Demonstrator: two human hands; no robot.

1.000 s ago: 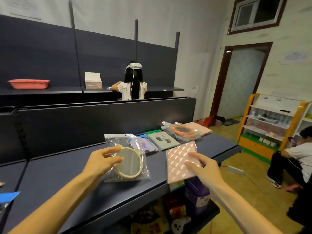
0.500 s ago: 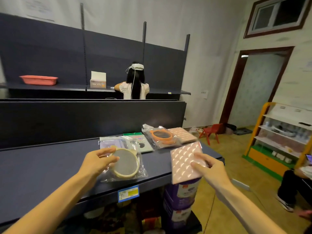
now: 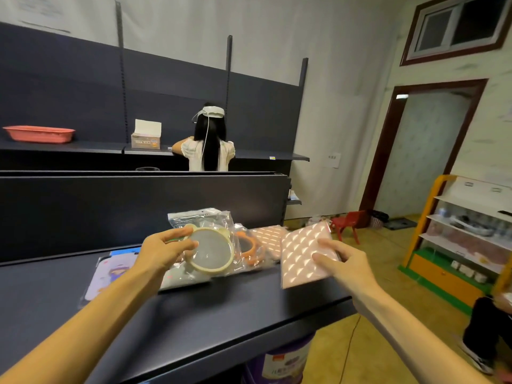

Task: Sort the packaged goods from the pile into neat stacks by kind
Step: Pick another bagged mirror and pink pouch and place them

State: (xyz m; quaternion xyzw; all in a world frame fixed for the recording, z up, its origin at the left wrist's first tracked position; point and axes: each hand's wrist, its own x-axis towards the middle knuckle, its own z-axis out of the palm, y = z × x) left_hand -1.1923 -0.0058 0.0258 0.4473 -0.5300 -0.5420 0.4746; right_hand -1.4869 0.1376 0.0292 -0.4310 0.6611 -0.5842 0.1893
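1. Gripping a clear plastic packet with a cream round mirror [image 3: 212,250] inside, the left hand [image 3: 163,252] is curling its fingers and thumb round the packet's left edge and holding it above the dark shelf [image 3: 194,317].
2. Holding a pink quilted square case [image 3: 303,254], the right hand [image 3: 345,266] is pinching its right side, with the fingers lying across the shiny face and the thumb hidden behind; the case is tilting up and hanging over the shelf's right end.
3. Lying on the shelf behind the cream mirror, a bagged orange-rimmed mirror [image 3: 249,249] is showing partly, and just beside it to the right a second pink quilted case [image 3: 270,236] is resting flat.
4. Sitting below the left hand, a purple flat packet [image 3: 110,275] with a cartoon figure is lying on the shelf, with a blue edge of another packet peeking out behind it.
5. Standing at the far shelving with their back turned, another person [image 3: 209,145] is wearing a white head strap; near them a small open cardboard box [image 3: 146,135] and a pink basket [image 3: 38,133] are sitting on that far shelf.
6. Showing at the right, a yellow and white rack [image 3: 457,236] is standing against the wall, with a small red chair [image 3: 347,224] near the doorway.
7. Sitting under the near shelf, a purple tub [image 3: 282,364] is partly visible.
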